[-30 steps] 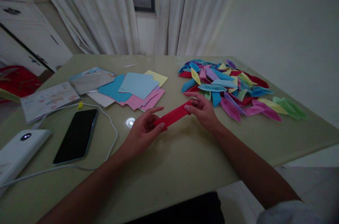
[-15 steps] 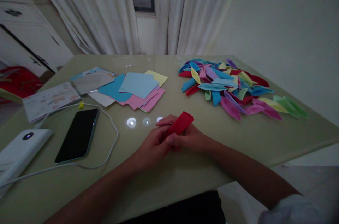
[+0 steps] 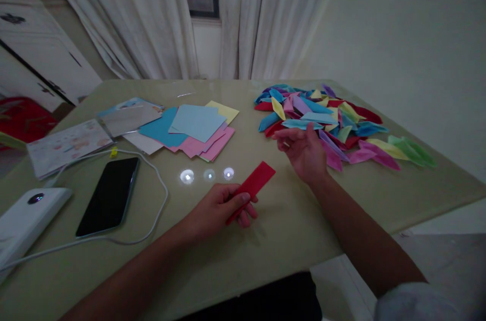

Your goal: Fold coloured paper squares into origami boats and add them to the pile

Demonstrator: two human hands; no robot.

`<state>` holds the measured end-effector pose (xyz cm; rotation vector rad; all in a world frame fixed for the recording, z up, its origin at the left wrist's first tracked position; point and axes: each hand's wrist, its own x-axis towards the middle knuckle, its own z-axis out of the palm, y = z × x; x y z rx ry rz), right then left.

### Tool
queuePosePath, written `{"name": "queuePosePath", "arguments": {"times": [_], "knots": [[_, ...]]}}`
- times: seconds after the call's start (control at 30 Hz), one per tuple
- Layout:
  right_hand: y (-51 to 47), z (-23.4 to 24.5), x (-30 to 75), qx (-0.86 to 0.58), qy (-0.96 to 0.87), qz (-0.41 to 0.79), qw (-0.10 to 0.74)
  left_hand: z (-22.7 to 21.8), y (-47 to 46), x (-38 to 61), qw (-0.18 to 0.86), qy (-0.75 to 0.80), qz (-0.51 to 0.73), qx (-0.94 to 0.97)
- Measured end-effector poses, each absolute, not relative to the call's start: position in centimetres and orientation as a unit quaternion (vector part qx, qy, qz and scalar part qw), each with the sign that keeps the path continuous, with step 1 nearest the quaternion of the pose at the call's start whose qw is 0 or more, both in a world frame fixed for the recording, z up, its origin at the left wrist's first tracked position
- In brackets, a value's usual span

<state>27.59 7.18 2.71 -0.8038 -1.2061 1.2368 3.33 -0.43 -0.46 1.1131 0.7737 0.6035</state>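
Observation:
A flat red strip of folded paper (image 3: 258,179) is pinched between the thumb and fingers of my left hand (image 3: 224,207), slanting up to the right above the table (image 3: 288,245). My right hand (image 3: 306,154) is raised apart from it, palm turned toward the left, fingers loosely spread and holding nothing. Behind the right hand lies a heap of folded paper pieces (image 3: 319,118) in blue, red, pink, purple, yellow and green. Its nearest pieces are partly hidden by that hand.
Loose square paper sheets (image 3: 199,121) lie at the centre left, beside plastic-wrapped packs (image 3: 70,144). A black-screened phone (image 3: 109,197), a white power bank (image 3: 34,219) and a looped white cable (image 3: 164,199) occupy the left side. The table's right edge slopes toward the wall.
My right hand has let go of the red paper strip and moved up and right toward the heap. My left hand keeps the strip, which now shows more of its length.

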Motion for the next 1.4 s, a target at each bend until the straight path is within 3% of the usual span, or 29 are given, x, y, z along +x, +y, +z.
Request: {"name": "queuePosePath", "arguments": {"times": [0.23, 0.43, 0.67, 0.73, 0.87, 0.9, 1.0, 1.13, 1.2, 1.23, 1.4], "knots": [[5.9, 1.9, 26.6, -0.380, -0.691, 0.474, 0.393, -0.1, 0.1, 2.7, 0.701, 0.358, 0.267, 0.556], [6.7, 1.2, 26.9, -0.477, -0.530, 0.440, 0.546, 0.9, 1.7, 1.1, 0.658, 0.375, 0.339, 0.559], [8.0, 1.8, 27.4, -0.448, -0.381, 0.436, 0.681, 0.5, 1.5, 1.3, 0.666, 0.370, 0.371, 0.531], [7.1, 1.4, 26.3, -0.439, -0.403, 0.496, 0.631, 0.5, 1.0, 1.6, 0.661, 0.369, 0.389, 0.525], [4.3, 0.6, 23.6, -0.374, -0.544, 0.636, 0.400, 0.3, -0.2, 2.1, 0.650, 0.375, 0.403, 0.523], [3.9, 0.6, 23.4, -0.361, -0.558, 0.646, 0.376, 0.2, -0.4, 2.1, 0.642, 0.396, 0.405, 0.517], [4.6, 0.8, 24.4, -0.364, -0.577, 0.624, 0.382, -0.3, 0.0, 1.8, 0.607, 0.485, 0.427, 0.464], [7.5, 1.4, 27.3, -0.436, -0.541, 0.499, 0.518, -0.4, 1.8, 1.1, 0.531, 0.499, 0.602, 0.326], [8.0, 1.4, 27.7, -0.449, -0.517, 0.470, 0.557, -0.2, 2.0, 1.1, 0.532, 0.484, 0.604, 0.343], [7.8, 1.3, 27.4, -0.438, -0.516, 0.485, 0.554, -0.1, 1.8, 1.3, 0.559, 0.470, 0.564, 0.386], [4.8, 1.1, 24.5, -0.340, -0.615, 0.609, 0.369, -0.1, -0.2, 2.7, 0.580, 0.438, 0.471, 0.500]]}}
